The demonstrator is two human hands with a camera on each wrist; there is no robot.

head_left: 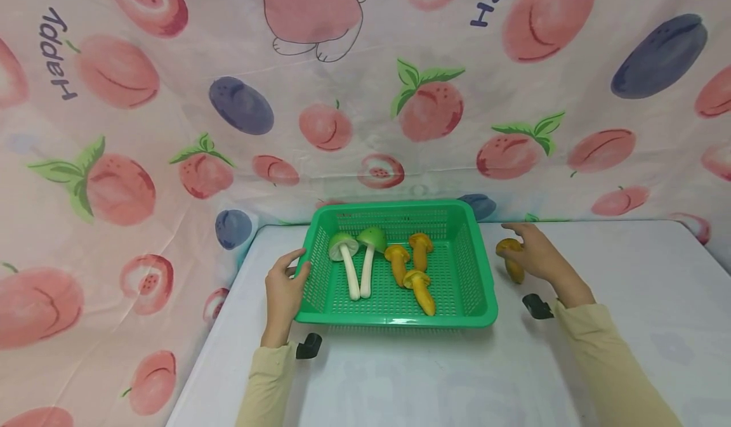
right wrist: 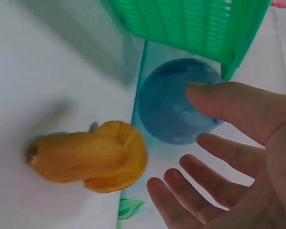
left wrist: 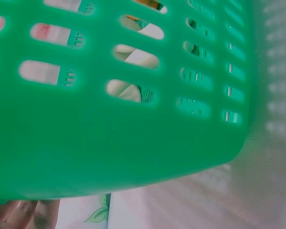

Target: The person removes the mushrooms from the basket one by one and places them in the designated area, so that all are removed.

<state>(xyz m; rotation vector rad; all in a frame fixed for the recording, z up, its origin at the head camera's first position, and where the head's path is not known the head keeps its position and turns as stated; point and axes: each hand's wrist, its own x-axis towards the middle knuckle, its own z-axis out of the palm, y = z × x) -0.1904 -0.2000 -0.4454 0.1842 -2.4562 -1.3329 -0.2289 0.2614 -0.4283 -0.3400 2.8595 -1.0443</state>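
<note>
My left hand [head_left: 283,297] grips the left rim of a green plastic basket [head_left: 394,320]; in the left wrist view only fingertips [left wrist: 31,214] show below the basket's slotted wall [left wrist: 109,143]. Inside the basket lie two green-capped mushrooms [head_left: 365,268] with long white stems and three yellow-brown mushrooms [head_left: 398,268]. Another yellow-brown mushroom [right wrist: 81,157] lies on the table, right of the basket. Over and beside it hovers my right hand [head_left: 539,256], its fingers [right wrist: 207,176] spread and apart from the mushroom in the right wrist view.
A white-covered table [head_left: 400,376] carries the basket, which stands near the back edge. Behind and to the left hangs a pink cloth [head_left: 342,97] printed with fruit. Black wrist cameras [head_left: 309,346] sit by both wrists.
</note>
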